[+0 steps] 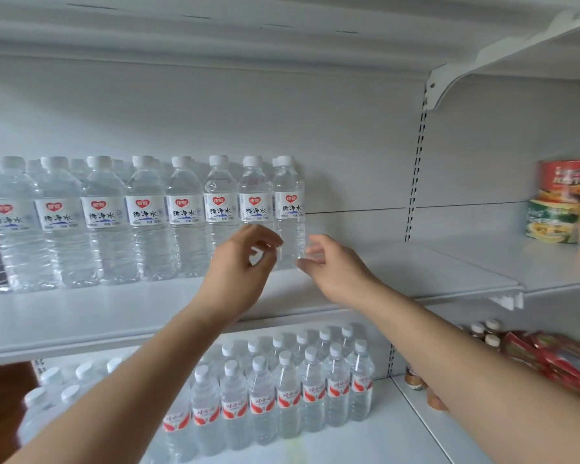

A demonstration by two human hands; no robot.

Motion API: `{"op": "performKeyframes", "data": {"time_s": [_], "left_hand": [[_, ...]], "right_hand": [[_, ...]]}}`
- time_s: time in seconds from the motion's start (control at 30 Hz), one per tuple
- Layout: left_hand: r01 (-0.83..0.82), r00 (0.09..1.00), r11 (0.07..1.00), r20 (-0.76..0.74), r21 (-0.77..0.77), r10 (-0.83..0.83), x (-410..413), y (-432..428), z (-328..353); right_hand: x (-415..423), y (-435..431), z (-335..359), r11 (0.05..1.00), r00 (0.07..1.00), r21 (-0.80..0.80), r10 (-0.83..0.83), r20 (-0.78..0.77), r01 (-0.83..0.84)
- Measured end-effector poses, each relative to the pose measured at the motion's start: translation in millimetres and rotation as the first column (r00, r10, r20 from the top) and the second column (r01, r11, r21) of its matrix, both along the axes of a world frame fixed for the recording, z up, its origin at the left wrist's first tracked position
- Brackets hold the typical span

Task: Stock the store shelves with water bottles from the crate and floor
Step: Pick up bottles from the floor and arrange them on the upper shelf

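Clear plastic water bottle with white cap [289,226] stands last in its row on the white metal shelf [416,269], my left hand [245,262] loosely curled beside it, empty, my right hand [335,266] reaching relaxed fingertips to its base.

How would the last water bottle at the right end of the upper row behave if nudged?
The end bottle looks full, so probably heavy for its size. Tall and narrow, with bare shelf to its right, it could tip that way if pushed high. Its thin ribbed plastic would likely flex, not crack.
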State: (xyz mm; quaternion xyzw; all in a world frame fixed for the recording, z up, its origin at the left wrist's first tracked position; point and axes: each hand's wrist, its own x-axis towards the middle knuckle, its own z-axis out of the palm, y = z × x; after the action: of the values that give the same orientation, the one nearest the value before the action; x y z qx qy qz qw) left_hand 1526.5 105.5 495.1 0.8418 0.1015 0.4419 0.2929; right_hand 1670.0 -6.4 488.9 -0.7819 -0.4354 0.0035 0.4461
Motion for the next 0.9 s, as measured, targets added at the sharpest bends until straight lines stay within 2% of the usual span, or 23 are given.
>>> {"op": "performKeyframes", "data": {"time_s": [0.1,0.17,0.2,0.3,0.4,0.5,0.6,0.7,0.77,0.9], "left_hand": [[0.174,0.983,0.975,0.078,-0.135,-0.165,-35,-45,-8],[0.317,0.948,0.921,0.075,-0.228,-0.308,-53,-70,-34],[0.366,0.93,0.882,0.074,-0.296,-0.361,-58,-81,-53],[0.398,0.901,0.755,0.065,-0.521,-0.43,-67,-111,-123],[0.345,0.877,0.615,0.01,-0.709,-0.48,-72,-142,-207],[0.228,0.845,0.437,-0.047,-0.87,-0.533,-79,-175,-291],[0.033,0.802,0.27,-0.135,-0.962,-0.582,-97,-201,-366],[-0.192,0.752,0.241,-0.301,-0.951,-0.587,-112,-218,-422],[-0.2,0.716,0.293,-0.344,-0.935,-0.608,-108,-225,-433],[-0.099,0.598,0.378,-0.358,-0.921,-0.717,-100,-244,-424]], "right_hand": [[-48,-69,-22,0.922,0.997,0.382,0.078,-0.012,-0.067],[-76,-114,-52,0.875,0.998,0.482,0.06,-0.037,-0.035],[-87,-132,-72,0.875,0.995,0.483,0.044,-0.086,0.003],[-110,-171,-152,0.909,0.957,0.388,-0.042,-0.287,0.156],[-129,-201,-238,0.944,0.877,0.189,-0.159,-0.453,0.269],[-154,-232,-314,0.94,0.749,-0.029,-0.29,-0.597,0.341],[-182,-268,-371,0.904,0.625,-0.211,-0.412,-0.663,0.371],[-206,-307,-404,0.847,0.455,-0.276,-0.486,-0.746,0.454],[-214,-326,-411,0.8,0.375,-0.282,-0.519,-0.768,0.53],[-221,-352,-404,0.748,0.368,-0.276,-0.568,-0.736,0.603]]}}
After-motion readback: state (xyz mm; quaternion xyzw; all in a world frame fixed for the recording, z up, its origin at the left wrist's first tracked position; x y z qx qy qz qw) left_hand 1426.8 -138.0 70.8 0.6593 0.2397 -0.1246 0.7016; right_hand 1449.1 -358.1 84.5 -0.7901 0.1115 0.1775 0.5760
